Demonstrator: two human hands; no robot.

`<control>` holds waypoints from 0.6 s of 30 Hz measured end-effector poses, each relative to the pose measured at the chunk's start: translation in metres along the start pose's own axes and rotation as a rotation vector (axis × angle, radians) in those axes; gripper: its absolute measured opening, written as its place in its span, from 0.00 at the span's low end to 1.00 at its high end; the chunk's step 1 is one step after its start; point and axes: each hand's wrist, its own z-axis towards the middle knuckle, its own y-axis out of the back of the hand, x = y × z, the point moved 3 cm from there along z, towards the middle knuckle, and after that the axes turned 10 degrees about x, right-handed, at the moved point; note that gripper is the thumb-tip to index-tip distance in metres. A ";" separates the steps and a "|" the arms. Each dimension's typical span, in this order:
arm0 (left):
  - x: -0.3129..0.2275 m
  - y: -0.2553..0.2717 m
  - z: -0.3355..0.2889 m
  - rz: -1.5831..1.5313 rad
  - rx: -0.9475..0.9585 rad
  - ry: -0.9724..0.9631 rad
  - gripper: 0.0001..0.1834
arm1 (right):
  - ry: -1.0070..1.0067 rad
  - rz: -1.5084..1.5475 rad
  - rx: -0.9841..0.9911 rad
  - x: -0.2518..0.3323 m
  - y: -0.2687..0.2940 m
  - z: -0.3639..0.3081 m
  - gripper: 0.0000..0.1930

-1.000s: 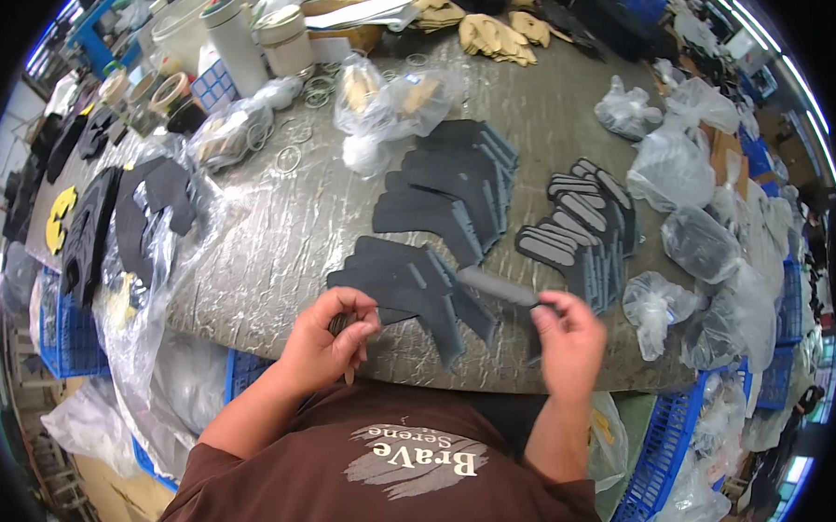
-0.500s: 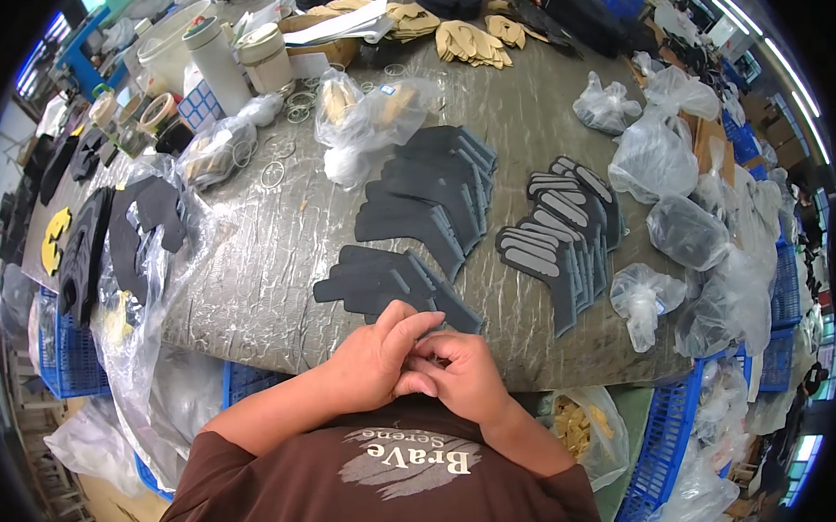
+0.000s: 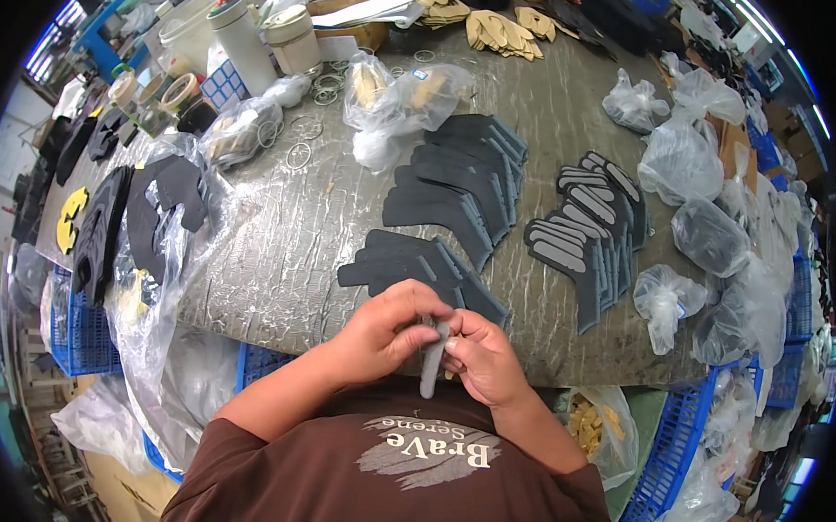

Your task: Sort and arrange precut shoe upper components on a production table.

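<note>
Close to the chest, a narrow grey strip [image 3: 433, 358] is pinched upright between both hands, just off the table edge [image 3: 572, 366]; left hand [image 3: 384, 335] grips its upper part, right hand [image 3: 483, 356] closes on its side; likely risk: the strip slipping or creasing under uneven pinching; dark cut pieces [image 3: 418, 266] lie stacked just beyond; knotted clear bags [image 3: 667, 297] line the right; white lidded tubs [image 3: 240, 31] stand far left; blue crates [image 3: 673, 450] sit below.

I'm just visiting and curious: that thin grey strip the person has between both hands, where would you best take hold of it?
Judging by its pose, near the top end. The grey strip hangs upright, long and flat, and both the left hand and right hand pinch its upper part from opposite sides. Coming from either flat side, fingertips on the faces, seems safest; the lower end dangles free.
</note>
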 end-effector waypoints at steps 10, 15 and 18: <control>0.017 0.026 -0.051 -0.316 -0.439 0.533 0.05 | 0.480 0.293 -0.033 0.029 0.050 -0.005 0.07; 0.020 0.038 -0.038 -0.347 -0.579 0.674 0.04 | 0.589 -1.573 -0.287 0.028 0.012 0.004 0.10; 0.034 0.037 -0.027 -0.265 -0.393 0.756 0.04 | 0.525 -1.805 -0.255 0.008 0.012 0.002 0.11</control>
